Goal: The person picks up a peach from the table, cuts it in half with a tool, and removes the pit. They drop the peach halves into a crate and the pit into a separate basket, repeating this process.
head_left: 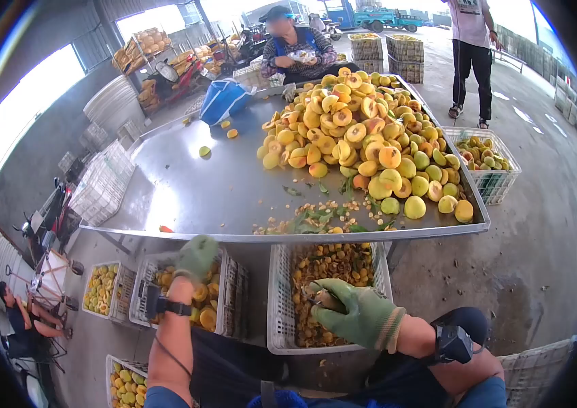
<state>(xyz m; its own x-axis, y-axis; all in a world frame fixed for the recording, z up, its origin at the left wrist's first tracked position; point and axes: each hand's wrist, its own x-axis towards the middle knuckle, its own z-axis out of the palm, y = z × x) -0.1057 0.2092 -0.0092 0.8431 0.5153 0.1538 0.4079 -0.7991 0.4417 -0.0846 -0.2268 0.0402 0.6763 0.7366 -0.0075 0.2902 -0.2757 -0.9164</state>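
My left hand (197,258), in a green work glove, is over the near edge of the metal table (186,183), above a crate (140,299) of halved peaches (207,317). Its fingers are smeared and partly hidden. In a matching glove, my right hand (356,313) is closed above a crate (280,319) of peach pits and scraps (326,262). A small brownish, partly shiny thing (317,294) shows at its fingertips; I cannot tell what it is. A big heap of peaches (353,126), many cut in half, covers the table's right side.
Loose pits and leaves (319,217) lie along the table's near edge. A blue-and-white bag (224,102) rests at the back left. A person (295,51) sits across the table; another (472,54) stands at right. A peach crate (489,160) is by the table's right side.
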